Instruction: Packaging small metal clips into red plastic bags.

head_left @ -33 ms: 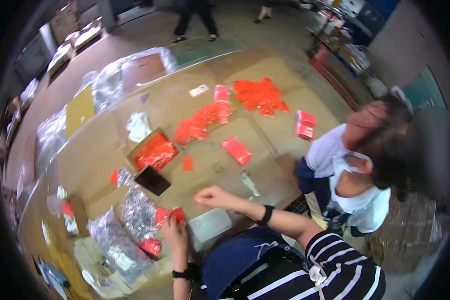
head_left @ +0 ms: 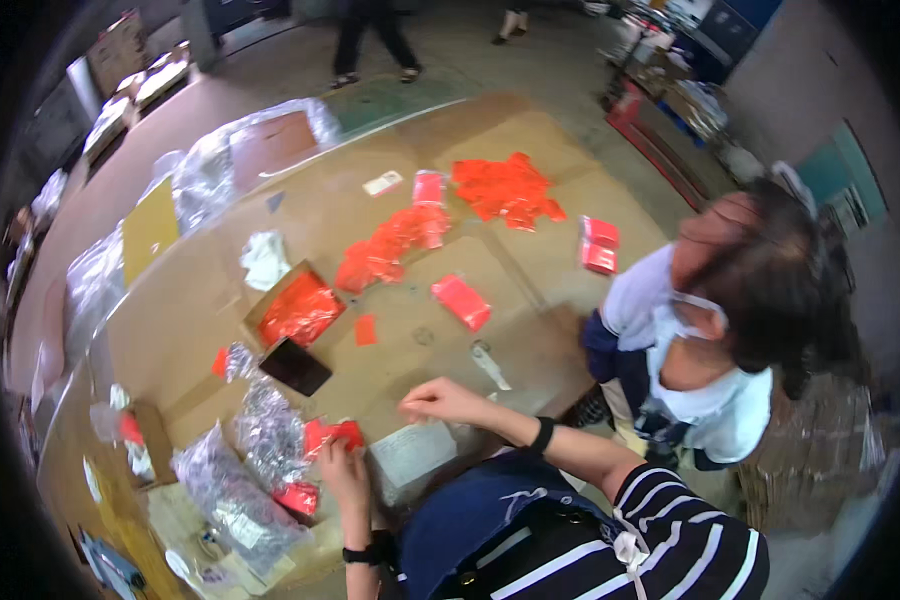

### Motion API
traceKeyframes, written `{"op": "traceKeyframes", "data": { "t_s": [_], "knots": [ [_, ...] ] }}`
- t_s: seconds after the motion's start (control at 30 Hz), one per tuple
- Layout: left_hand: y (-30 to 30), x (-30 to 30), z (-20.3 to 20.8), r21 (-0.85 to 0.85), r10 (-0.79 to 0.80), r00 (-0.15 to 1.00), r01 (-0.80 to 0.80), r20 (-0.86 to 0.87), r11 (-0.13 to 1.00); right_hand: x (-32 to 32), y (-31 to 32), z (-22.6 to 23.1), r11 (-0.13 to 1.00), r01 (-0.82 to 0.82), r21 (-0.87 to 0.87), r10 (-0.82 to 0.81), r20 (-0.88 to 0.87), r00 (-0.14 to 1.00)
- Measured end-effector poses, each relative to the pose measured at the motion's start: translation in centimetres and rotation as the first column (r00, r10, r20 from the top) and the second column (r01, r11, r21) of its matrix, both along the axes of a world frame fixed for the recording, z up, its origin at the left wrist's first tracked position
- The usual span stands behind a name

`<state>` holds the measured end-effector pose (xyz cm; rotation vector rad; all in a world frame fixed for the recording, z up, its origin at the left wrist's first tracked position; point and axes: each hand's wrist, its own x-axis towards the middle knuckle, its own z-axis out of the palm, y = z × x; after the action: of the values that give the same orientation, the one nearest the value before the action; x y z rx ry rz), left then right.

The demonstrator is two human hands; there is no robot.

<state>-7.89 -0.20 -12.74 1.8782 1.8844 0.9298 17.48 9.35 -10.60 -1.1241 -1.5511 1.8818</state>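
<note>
Our left hand (head_left: pixel 342 462) pinches small red packet (head_left: pixel 332 434) at near table edge. Right hand (head_left: pixel 440 400) rests on tabletop just beside white sheet (head_left: pixel 411 452), fingers loosely curled, holding nothing we can see. We judge sorting partway: open box (head_left: pixel 300 310) holds red packets, yet loose red pile (head_left: pixel 507 187) and scattered row (head_left: pixel 390 243) remain unpacked farther off. Crinkled clear bags (head_left: pixel 260 440) crowd left hand. Co-worker in mask (head_left: pixel 710 330) stands close at right, near table corner.
</note>
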Motion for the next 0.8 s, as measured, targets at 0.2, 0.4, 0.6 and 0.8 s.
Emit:
{"op": "traceKeyframes", "data": {
  "t_s": [0.2, 0.4, 0.6, 0.8],
  "knots": [
    [-1.0, 1.0, 2.6, -0.194, 0.019, 0.999, -0.010, 0.045, 0.981, 15.7, -7.8, 3.6, 0.753, 0.645, -0.128, -0.606, 0.247, 0.756],
    [-0.7, 7.5, 1.7, -0.156, -0.262, 0.965, 0.254, -0.033, 0.955, 23.5, -14.3, 2.9, 0.673, 0.739, -0.023, -0.690, 0.341, 0.639],
    [-6.0, 4.9, 3.2, -0.130, -0.154, 0.988, 0.151, -0.013, 0.980, 11.2, -10.5, 1.1, 0.861, 0.469, -0.195, -0.429, 0.214, 0.877],
    [-14.4, -7.8, 4.2, 0.015, 0.627, 0.771, -0.632, 0.111, 0.774, 1.7, -11.9, 0.8, 0.986, -0.043, -0.161, 0.074, 0.194, 0.978]
  ]
}}
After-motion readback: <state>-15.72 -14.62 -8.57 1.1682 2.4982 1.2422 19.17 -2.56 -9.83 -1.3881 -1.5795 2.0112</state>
